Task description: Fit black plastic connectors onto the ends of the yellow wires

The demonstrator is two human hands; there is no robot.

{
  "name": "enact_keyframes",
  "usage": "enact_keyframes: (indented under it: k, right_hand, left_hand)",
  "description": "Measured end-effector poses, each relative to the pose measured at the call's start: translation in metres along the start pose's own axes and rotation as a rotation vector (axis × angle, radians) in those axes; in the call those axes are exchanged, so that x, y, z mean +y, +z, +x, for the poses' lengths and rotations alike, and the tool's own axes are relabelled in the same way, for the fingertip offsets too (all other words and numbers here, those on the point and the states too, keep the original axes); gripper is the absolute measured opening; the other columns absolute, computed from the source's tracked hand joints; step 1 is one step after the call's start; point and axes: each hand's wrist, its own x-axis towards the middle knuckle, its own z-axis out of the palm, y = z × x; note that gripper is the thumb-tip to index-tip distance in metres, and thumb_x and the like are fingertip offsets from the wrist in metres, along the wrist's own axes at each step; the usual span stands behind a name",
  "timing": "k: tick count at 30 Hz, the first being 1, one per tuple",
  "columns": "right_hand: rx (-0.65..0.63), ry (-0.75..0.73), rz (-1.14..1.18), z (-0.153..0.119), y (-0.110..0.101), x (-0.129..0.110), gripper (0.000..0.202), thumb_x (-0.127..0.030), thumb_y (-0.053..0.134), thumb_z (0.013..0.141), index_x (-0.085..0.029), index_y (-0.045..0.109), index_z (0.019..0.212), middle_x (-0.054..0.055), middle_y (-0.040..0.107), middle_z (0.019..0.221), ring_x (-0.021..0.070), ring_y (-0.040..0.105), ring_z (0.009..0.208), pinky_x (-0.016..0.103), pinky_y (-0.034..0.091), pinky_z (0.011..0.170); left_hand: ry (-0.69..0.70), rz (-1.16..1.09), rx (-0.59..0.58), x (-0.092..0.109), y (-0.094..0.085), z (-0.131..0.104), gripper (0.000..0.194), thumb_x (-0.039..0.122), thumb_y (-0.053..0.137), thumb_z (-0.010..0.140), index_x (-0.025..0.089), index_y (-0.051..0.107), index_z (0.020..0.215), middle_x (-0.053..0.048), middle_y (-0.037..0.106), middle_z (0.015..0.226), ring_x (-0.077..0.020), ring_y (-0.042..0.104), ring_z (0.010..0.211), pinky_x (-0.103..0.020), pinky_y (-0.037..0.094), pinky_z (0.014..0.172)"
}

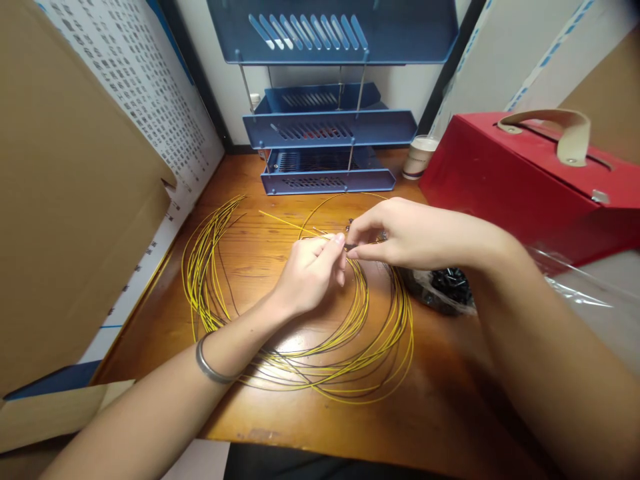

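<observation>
My left hand (pixel 314 270) is closed in a pinch on a thin yellow wire, whose end sticks out to the upper left. Facing it, my right hand (pixel 400 233) pinches a small black piece (pixel 349 247) right at the left fingertips. I cannot tell whether the piece sits on the wire. Loops of yellow and black wire (pixel 330 373) lie on the wooden table under and around both hands. A further bundle of these wires (pixel 203 280) curves along the left. Beside my right wrist, a clear plastic bag (pixel 440 293) holds many small black parts.
A blue tiered tray rack (pixel 327 181) stands at the back. To the right are a paper cup (pixel 420 157) and a red box (pixel 525 180) with a beige handle. Cardboard (pixel 75 187) rises on the left, and a few tiny dark bits lie behind my right fingers.
</observation>
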Motion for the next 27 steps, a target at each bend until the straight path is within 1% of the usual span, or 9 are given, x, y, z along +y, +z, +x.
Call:
enact_keyframes:
  k: [2,5,8,13,16,18,20,25,27]
  right_hand:
    - [0.000,0.004,0.004,0.000,0.000,0.003,0.018,-0.036,0.066,0.083,-0.023,0.078,0.085,0.002,0.074,0.077,0.0203,0.063,0.072,0.031,0.046,0.072]
    - [-0.018,0.031,-0.013,-0.001,-0.001,0.009,0.017,-0.033,0.063,0.084,-0.023,0.077,0.085,0.002,0.075,0.079,0.0199,0.063,0.072,0.031,0.046,0.071]
    - [-0.033,0.104,-0.058,-0.004,-0.004,0.015,0.017,-0.030,0.061,0.084,-0.022,0.076,0.086,0.002,0.075,0.082,0.0196,0.064,0.073,0.031,0.046,0.070]
    - [-0.012,0.265,-0.119,-0.014,-0.016,0.024,0.018,-0.033,0.065,0.083,-0.023,0.079,0.088,0.003,0.076,0.086,0.0223,0.067,0.077,0.033,0.048,0.071]
    - [0.057,0.261,-0.099,-0.017,-0.019,0.025,0.021,-0.033,0.065,0.083,-0.023,0.081,0.092,0.004,0.077,0.091,0.0237,0.068,0.082,0.035,0.050,0.075]
    - [0.105,0.226,-0.091,-0.016,-0.017,0.023,0.022,-0.033,0.065,0.083,-0.022,0.081,0.092,0.004,0.077,0.090,0.0232,0.068,0.081,0.035,0.051,0.075]
    - [0.132,0.181,-0.085,-0.015,-0.014,0.021,0.021,-0.033,0.065,0.082,-0.023,0.082,0.090,0.003,0.077,0.087,0.0220,0.067,0.077,0.034,0.050,0.072]
    - [0.148,0.068,-0.023,-0.010,-0.005,0.018,0.015,-0.031,0.068,0.081,-0.024,0.081,0.081,-0.001,0.072,0.071,0.0177,0.061,0.064,0.030,0.043,0.060]
    - [0.138,0.046,-0.008,-0.008,-0.002,0.016,0.015,-0.029,0.067,0.081,-0.024,0.081,0.079,-0.001,0.071,0.068,0.0164,0.059,0.060,0.029,0.042,0.058]
  left_hand:
    - [-0.030,-0.022,0.008,0.003,-0.001,0.001,0.048,0.038,0.046,0.099,0.018,0.058,0.056,-0.002,0.061,0.050,-0.0117,0.053,0.048,-0.025,0.043,0.053]
    - [-0.150,-0.157,0.048,0.006,-0.003,0.006,0.044,0.037,0.047,0.096,0.018,0.058,0.058,-0.003,0.061,0.047,-0.0113,0.051,0.040,-0.025,0.040,0.046]
    - [-0.235,-0.294,0.152,0.006,-0.009,0.013,0.038,0.034,0.048,0.093,0.018,0.057,0.060,-0.003,0.061,0.046,-0.0111,0.049,0.035,-0.024,0.037,0.041]
    - [-0.203,-0.239,0.328,0.005,-0.025,0.021,0.035,0.037,0.050,0.091,0.015,0.063,0.067,-0.005,0.069,0.058,-0.0095,0.050,0.035,-0.024,0.030,0.038]
    - [-0.132,-0.177,0.371,0.007,-0.028,0.022,0.040,0.045,0.051,0.091,0.017,0.059,0.066,-0.008,0.075,0.071,-0.0089,0.054,0.041,-0.023,0.029,0.039]
    - [-0.104,-0.156,0.347,0.008,-0.025,0.020,0.047,0.053,0.050,0.092,0.017,0.053,0.062,-0.009,0.076,0.076,-0.0081,0.054,0.043,-0.022,0.029,0.039]
    - [-0.093,-0.145,0.275,0.009,-0.020,0.017,0.050,0.056,0.051,0.092,0.017,0.054,0.061,-0.010,0.075,0.076,-0.0076,0.053,0.044,-0.022,0.032,0.041]
    - [-0.069,-0.129,0.068,0.009,-0.008,0.011,0.043,0.049,0.055,0.093,0.013,0.064,0.072,-0.008,0.075,0.076,-0.0071,0.051,0.045,-0.022,0.038,0.046]
    - [-0.071,-0.125,0.012,0.009,-0.006,0.009,0.041,0.047,0.055,0.094,0.013,0.065,0.074,-0.008,0.075,0.078,-0.0068,0.050,0.045,-0.022,0.039,0.047]
